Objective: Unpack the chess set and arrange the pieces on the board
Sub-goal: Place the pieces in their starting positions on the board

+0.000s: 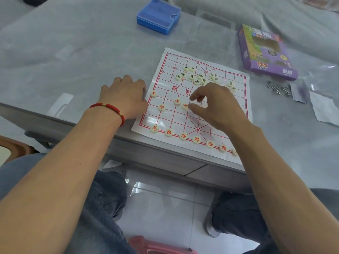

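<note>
Cream pieces partly arranged on paper board (190, 114).
Left hand (126, 99) rests flat beside the board edge, holding nothing; right hand (214, 103), fingers loosely curled, thumb touching a red-marked piece (185, 106).

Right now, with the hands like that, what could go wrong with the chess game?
1. The paper board hangs slightly over the table edge, and the near row of red pieces sits right there, so a sleeve or arm nudge could knock some off.
2. The right hand hovers close to the unsorted pile of dark-lettered pieces; it might scatter them.
3. If the left hand lifts, the thin board may slide.
</note>
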Tool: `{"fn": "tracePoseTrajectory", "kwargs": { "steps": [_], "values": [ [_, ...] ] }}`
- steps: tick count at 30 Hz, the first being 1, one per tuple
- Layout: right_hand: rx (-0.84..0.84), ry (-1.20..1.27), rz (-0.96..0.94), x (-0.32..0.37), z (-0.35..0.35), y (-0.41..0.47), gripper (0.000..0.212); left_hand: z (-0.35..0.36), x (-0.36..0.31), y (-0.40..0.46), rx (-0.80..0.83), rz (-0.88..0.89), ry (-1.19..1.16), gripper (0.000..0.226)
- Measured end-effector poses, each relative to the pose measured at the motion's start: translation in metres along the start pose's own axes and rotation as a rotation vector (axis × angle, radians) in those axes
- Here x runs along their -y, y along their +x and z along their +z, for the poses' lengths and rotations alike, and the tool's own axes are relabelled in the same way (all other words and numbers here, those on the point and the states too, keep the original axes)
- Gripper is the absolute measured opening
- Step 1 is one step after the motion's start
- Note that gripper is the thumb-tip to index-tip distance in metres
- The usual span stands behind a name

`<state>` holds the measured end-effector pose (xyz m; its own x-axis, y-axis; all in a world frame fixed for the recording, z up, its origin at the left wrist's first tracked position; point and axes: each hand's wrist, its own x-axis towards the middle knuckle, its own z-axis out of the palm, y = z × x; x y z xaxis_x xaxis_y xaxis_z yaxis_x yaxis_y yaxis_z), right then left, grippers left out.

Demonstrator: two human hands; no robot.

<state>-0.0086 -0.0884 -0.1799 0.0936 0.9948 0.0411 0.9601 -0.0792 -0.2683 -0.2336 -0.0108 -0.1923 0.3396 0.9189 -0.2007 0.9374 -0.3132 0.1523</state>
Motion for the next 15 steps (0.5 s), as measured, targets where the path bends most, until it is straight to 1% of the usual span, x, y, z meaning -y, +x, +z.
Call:
{"fn": "tracePoseTrajectory", "kwargs": {
  "steps": [3, 7, 9, 12, 15],
  "values": [
    [0.016, -0.047, 0.005, 0.009, 0.010, 0.003, 0.033, 0.001, 0.000, 0.000, 0.004, 0.003, 0.000, 0.045],
    [0.052, -0.065, 0.018, 0.012, 0.011, 0.003, 0.028, 0.002, 0.004, -0.002, -0.001, 0.013, 0.000, 0.047],
    [0.022, -0.018, -0.010, 0.016, 0.005, -0.004, 0.026, 0.001, 0.005, -0.002, -0.005, 0.023, -0.003, 0.046],
    [0.037, 0.109, -0.131, 0.041, 0.003, -0.019, 0.022, -0.002, 0.005, 0.000, 0.008, 0.034, -0.026, 0.041],
    [0.063, 0.131, -0.288, 0.070, 0.017, -0.027, 0.022, -0.008, 0.014, 0.004, 0.030, 0.058, -0.089, 0.042]
  ]
}}
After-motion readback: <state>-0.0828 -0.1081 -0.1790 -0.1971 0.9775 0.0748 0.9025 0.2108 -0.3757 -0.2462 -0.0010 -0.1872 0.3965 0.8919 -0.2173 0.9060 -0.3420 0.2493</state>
